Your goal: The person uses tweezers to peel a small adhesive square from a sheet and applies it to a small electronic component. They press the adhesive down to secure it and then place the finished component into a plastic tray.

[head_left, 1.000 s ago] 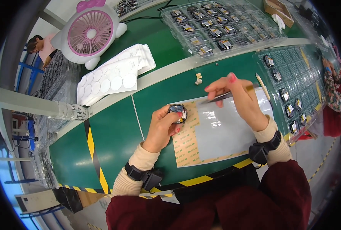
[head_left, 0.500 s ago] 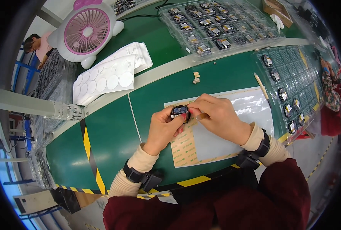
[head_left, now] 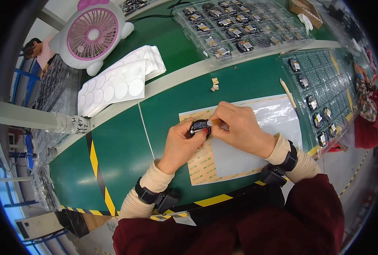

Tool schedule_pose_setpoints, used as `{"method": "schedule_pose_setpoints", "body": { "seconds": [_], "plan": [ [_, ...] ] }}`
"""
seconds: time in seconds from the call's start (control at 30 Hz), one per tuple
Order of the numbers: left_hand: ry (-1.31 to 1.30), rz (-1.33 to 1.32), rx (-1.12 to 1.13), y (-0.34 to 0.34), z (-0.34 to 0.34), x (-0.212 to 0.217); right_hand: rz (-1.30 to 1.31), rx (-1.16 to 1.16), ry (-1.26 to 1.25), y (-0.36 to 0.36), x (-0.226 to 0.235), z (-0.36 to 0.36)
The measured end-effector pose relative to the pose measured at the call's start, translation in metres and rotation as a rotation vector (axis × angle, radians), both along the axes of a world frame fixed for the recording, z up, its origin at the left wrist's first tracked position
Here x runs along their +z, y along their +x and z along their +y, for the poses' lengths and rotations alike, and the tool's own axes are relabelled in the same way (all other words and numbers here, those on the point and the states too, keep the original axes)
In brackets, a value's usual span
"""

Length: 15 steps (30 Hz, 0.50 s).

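Over the sheet, my left hand (head_left: pixel 181 142) grips a black-rimmed watch module (head_left: pixel 200 126) with a dark circuit board facing up. Its thumb lies across the near side of the module. My right hand (head_left: pixel 239 129) pinches a small amber strip with a pale end (head_left: pixel 213 122) against the module's right edge; the kind of piece is unclear. Beneath both hands lies a sheet of adhesive backing (head_left: pixel 257 146), tan with printed marks along its left and grey-white elsewhere.
A clear tray (head_left: pixel 324 78) with several modules stands at right, beside a thin pale stick (head_left: pixel 287 92). Further back are a fuller tray (head_left: pixel 240 25), round white stickers (head_left: pixel 108 92) and a pink-and-white fan (head_left: pixel 92 35). Small tan scraps (head_left: pixel 214 84) lie ahead. Other people (head_left: pixel 39 50) sit nearby.
My right fingers have turned the amber strip, bringing its pale end to the module's right edge. My left hand keeps its hold. The whole view has shifted slightly.
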<state>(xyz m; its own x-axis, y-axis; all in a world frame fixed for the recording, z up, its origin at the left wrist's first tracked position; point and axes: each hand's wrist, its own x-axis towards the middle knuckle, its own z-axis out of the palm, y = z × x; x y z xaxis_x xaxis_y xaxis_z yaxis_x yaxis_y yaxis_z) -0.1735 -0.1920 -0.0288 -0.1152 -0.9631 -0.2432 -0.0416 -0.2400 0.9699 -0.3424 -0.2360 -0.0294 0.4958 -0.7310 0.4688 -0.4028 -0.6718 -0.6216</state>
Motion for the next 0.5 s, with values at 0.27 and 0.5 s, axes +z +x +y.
{"method": "schedule_pose_setpoints", "body": {
  "seconds": [0.27,0.5],
  "plan": [
    [-0.021,-0.021,-0.017,0.0006,-0.0012,-0.0008,-0.064,0.007,0.096,-0.0016,0.0031,-0.0017],
    [-0.033,0.017,-0.026,0.0003,-0.0011,-0.0013,-0.135,-0.008,0.161,-0.0021,0.0034,-0.0028]
  ]
}}
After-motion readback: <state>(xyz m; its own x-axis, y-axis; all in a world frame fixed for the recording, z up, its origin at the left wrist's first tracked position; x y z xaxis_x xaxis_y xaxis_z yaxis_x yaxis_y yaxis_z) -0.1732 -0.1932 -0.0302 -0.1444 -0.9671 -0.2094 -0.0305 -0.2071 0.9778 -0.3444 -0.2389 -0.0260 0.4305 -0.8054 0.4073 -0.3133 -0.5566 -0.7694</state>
